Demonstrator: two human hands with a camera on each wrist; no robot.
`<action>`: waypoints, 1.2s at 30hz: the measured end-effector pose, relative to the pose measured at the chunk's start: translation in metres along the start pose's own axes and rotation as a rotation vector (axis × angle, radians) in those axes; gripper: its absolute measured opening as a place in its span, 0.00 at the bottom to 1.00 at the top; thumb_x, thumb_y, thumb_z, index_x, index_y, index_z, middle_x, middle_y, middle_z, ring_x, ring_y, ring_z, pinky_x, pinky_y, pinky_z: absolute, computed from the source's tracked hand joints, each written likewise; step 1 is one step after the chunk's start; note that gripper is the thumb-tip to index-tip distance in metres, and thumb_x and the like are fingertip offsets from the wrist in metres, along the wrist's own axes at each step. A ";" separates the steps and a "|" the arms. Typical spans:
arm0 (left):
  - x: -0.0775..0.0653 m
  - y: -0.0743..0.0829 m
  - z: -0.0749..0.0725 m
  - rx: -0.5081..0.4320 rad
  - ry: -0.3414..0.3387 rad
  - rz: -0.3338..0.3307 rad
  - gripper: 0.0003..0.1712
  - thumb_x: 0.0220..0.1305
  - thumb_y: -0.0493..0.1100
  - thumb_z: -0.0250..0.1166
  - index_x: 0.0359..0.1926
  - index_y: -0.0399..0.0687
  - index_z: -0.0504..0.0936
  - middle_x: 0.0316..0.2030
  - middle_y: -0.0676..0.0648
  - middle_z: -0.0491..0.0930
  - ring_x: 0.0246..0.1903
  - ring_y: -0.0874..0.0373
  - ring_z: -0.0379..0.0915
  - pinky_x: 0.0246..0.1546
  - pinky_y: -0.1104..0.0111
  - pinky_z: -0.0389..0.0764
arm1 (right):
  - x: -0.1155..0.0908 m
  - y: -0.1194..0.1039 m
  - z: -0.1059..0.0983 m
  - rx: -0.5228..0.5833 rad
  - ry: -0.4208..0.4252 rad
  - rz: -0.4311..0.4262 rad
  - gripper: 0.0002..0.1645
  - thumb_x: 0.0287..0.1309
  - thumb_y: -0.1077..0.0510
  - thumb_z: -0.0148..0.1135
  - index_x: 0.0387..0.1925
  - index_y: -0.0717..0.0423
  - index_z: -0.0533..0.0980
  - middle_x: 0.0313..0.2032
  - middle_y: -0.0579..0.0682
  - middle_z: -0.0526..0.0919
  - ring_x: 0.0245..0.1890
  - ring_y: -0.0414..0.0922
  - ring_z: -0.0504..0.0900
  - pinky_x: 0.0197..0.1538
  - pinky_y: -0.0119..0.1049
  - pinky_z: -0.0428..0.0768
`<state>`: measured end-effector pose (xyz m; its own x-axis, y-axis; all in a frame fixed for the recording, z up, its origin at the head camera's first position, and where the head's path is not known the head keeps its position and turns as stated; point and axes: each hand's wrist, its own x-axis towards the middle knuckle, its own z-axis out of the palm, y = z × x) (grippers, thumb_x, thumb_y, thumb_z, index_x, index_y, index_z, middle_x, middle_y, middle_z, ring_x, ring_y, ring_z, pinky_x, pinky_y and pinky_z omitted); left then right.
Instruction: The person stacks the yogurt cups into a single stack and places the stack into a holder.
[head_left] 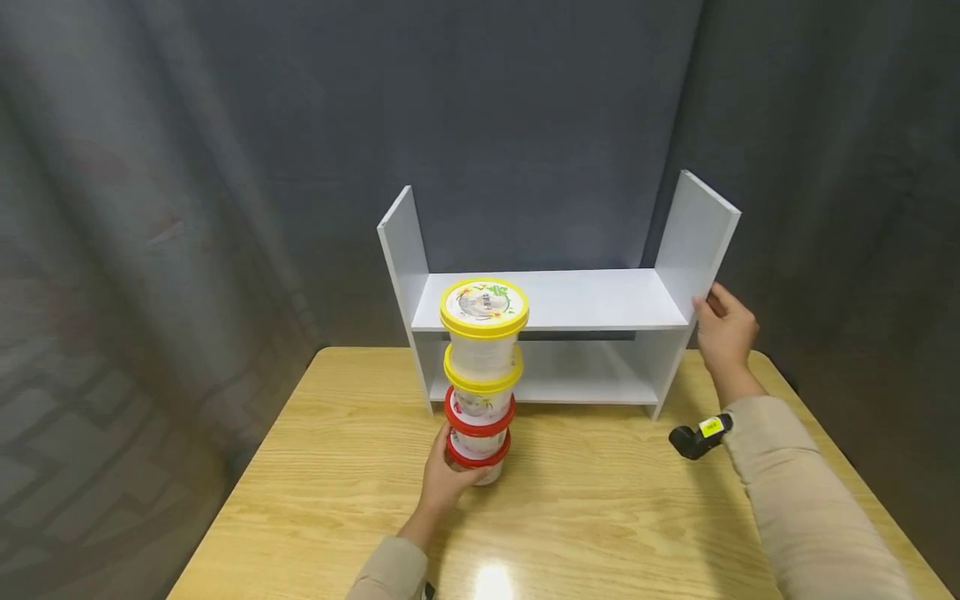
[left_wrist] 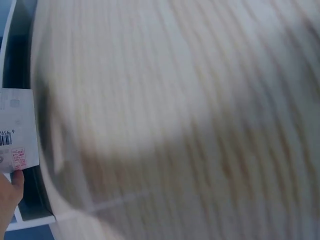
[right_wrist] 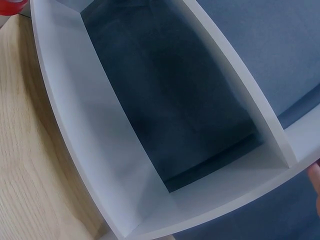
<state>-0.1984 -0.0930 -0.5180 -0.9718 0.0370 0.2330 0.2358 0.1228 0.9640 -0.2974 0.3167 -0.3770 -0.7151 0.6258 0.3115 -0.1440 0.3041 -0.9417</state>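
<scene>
A stack of several white tubs (head_left: 482,358) rises in front of the shelf in the head view, yellow lids above and red lids below. My left hand (head_left: 444,479) grips the bottom tub (head_left: 491,477), its thumb across the front. In the left wrist view, that hand's thumb (left_wrist: 18,182) presses on a white tub wall (left_wrist: 20,125) printed with a barcode. On the right, my right hand (head_left: 727,333) holds the side panel (head_left: 693,237) of the white shelf (head_left: 585,300), fingertips at its front edge. Only a fingertip (right_wrist: 315,176) of it shows in the right wrist view.
The two-level shelf stands toward the back of the wooden table (head_left: 337,467), its side panels rising above the upper board. Grey curtains (head_left: 525,125) hang behind and on both sides. A black wrist camera (head_left: 697,437) sits on the right wrist.
</scene>
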 end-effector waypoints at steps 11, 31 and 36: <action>0.005 0.028 0.009 -0.034 -0.070 0.002 0.50 0.33 0.41 0.74 0.60 0.56 0.59 0.51 0.48 0.67 0.48 0.51 0.65 0.49 0.60 0.67 | -0.009 -0.012 0.003 0.002 -0.037 -0.006 0.25 0.50 0.56 0.60 0.52 0.46 0.70 0.49 0.50 0.73 0.48 0.40 0.71 0.48 0.32 0.71; 0.037 0.131 0.006 0.020 -0.285 0.115 0.44 0.38 0.37 0.72 0.58 0.50 0.60 0.48 0.48 0.69 0.44 0.54 0.69 0.43 0.65 0.73 | -0.041 -0.056 0.001 -0.171 -0.051 0.052 0.24 0.57 0.57 0.50 0.57 0.52 0.64 0.52 0.54 0.70 0.51 0.45 0.69 0.51 0.34 0.68; 0.049 0.150 0.005 0.037 -0.317 0.162 0.45 0.38 0.35 0.71 0.59 0.49 0.59 0.48 0.47 0.70 0.44 0.54 0.69 0.40 0.66 0.74 | -0.040 -0.054 0.000 -0.171 -0.046 0.056 0.24 0.57 0.56 0.50 0.57 0.52 0.64 0.52 0.54 0.70 0.51 0.45 0.69 0.51 0.33 0.68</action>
<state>-0.2111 -0.0681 -0.3627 -0.8726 0.3640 0.3258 0.3926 0.1258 0.9111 -0.2611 0.2754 -0.3389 -0.7501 0.6126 0.2491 0.0126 0.3898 -0.9208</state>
